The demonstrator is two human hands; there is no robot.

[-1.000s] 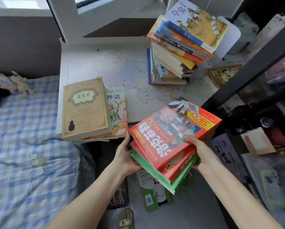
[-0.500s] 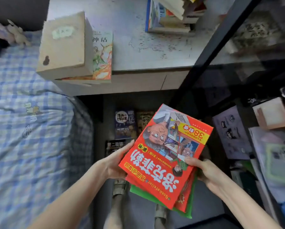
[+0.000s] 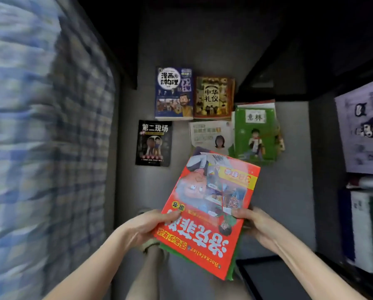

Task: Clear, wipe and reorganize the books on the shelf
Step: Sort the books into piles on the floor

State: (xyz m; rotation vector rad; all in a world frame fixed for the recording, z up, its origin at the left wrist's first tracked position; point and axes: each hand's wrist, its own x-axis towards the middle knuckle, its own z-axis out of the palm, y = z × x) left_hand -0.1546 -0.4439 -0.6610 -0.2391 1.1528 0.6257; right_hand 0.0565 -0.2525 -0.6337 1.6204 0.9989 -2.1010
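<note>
Books [image 3: 209, 204], stacked under a red cover, are held over the floor [image 3: 289, 202], gripped at both sides by the left hand [image 3: 142, 228] and right hand [image 3: 257, 226], fingers curled round the edges. Lower volumes could probably be let slide out, as the far end is unsupported.

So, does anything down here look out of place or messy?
Yes: the green book tops a ragged, fanned pile flat on the grey floor, not shelved, and the black book lies apart from the rest.
</note>
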